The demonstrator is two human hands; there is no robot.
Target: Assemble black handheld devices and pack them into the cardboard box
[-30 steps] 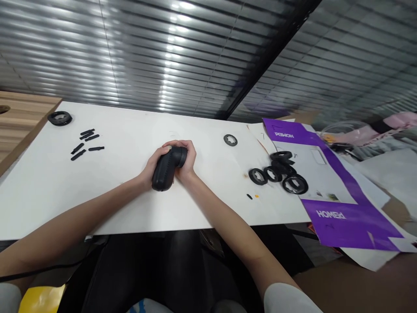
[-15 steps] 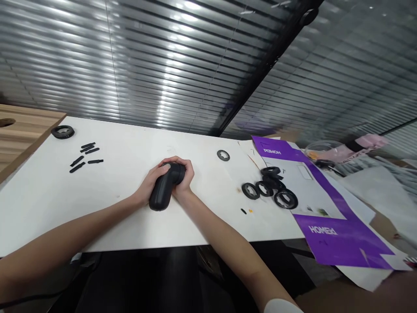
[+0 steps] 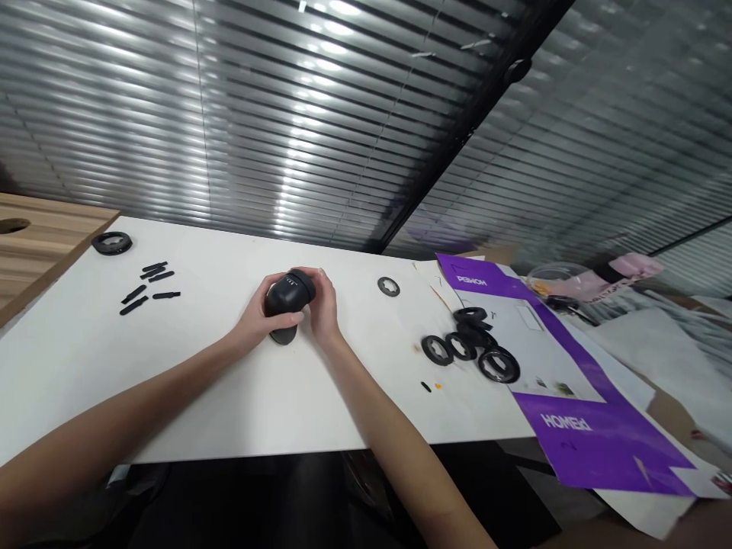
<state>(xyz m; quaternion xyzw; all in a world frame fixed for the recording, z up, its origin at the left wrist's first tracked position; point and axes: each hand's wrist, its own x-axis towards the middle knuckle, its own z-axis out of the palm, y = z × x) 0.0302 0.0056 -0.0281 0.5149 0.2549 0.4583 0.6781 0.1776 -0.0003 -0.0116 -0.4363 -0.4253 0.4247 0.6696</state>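
Note:
A black handheld device (image 3: 284, 303) with a rounded body stands tilted up on the white table (image 3: 240, 381), near its middle. My left hand (image 3: 255, 316) wraps around the device's left side. My right hand (image 3: 323, 307) presses against its right side, fingers curled over the top. Both hands hold it together.
Several black rings (image 3: 472, 343) lie in a cluster to the right, with one single ring (image 3: 388, 287) further back. Several small black strips (image 3: 146, 286) and another ring (image 3: 111, 242) lie at the far left. A purple and white flattened box (image 3: 577, 381) covers the right side.
The device has been tipped up from lying flat to standing on end, and both hands shifted with it. The view has tilted upward slightly.

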